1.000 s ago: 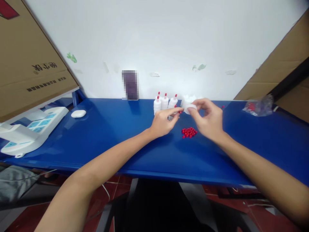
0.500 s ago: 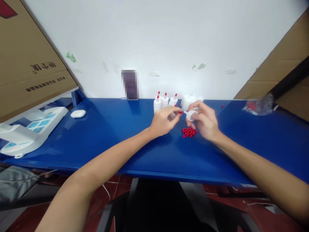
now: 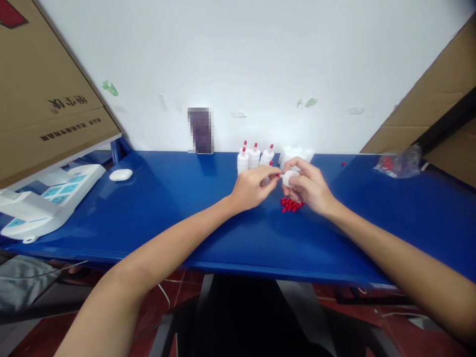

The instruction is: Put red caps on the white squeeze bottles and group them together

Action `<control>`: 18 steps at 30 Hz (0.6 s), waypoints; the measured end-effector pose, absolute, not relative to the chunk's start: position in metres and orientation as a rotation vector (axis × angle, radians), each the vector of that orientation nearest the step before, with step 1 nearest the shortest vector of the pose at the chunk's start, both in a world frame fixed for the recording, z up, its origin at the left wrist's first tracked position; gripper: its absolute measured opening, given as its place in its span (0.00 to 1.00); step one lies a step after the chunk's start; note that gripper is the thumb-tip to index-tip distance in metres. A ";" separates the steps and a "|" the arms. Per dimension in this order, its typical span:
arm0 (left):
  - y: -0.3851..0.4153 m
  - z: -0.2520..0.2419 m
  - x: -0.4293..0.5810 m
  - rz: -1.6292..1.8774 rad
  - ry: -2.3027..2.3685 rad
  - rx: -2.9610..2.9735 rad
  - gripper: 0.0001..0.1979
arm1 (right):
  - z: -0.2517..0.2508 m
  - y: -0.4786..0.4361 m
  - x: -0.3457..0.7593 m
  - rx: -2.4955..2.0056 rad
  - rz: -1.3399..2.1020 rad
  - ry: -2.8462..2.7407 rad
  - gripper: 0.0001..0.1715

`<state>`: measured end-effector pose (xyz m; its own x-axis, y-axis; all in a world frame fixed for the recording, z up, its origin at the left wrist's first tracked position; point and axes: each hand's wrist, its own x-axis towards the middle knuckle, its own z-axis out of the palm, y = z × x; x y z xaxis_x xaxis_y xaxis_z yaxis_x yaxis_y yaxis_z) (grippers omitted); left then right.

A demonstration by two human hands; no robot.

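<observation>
My left hand (image 3: 253,187) pinches a small red cap (image 3: 278,174) between thumb and fingertips. In my right hand (image 3: 310,187) is a white nozzle lid (image 3: 290,178), its thin tip pointing left and meeting the red cap. How far the tip sits inside the cap is hidden by my fingers. Below the right hand lies a pile of loose red caps (image 3: 290,205), partly covered by it. Just behind my left hand stand several white pieces with red-capped tips (image 3: 254,157), grouped together. White lids (image 3: 295,152) lie in a heap behind my right hand.
A clear bag (image 3: 399,162) with red caps inside lies at the right, and a single red cap (image 3: 344,163) is near the wall. A phone (image 3: 201,131) leans on the wall. To the left are a white case (image 3: 121,175) and a power strip (image 3: 55,198).
My right hand has moved left with the white nozzle lid, closing the gap to the red cap. My left hand has barely moved.
</observation>
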<state>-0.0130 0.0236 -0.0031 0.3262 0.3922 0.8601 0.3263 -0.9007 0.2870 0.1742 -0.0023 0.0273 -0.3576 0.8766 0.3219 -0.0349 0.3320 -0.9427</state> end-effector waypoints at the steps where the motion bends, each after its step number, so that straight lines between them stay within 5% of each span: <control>1: 0.024 -0.003 -0.013 1.664 0.679 2.496 0.10 | 0.027 -0.001 0.175 -0.779 1.198 -1.635 0.10; 18: 0.021 -0.005 -0.012 1.638 0.738 2.440 0.13 | 0.026 -0.002 0.170 -0.737 1.183 -1.591 0.19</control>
<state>-0.0123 0.0210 -0.0050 0.2992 0.4514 0.8407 0.3305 -0.8755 0.3525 0.1700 -0.0015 0.0260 -0.3334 0.8764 0.3475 -0.0807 0.3407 -0.9367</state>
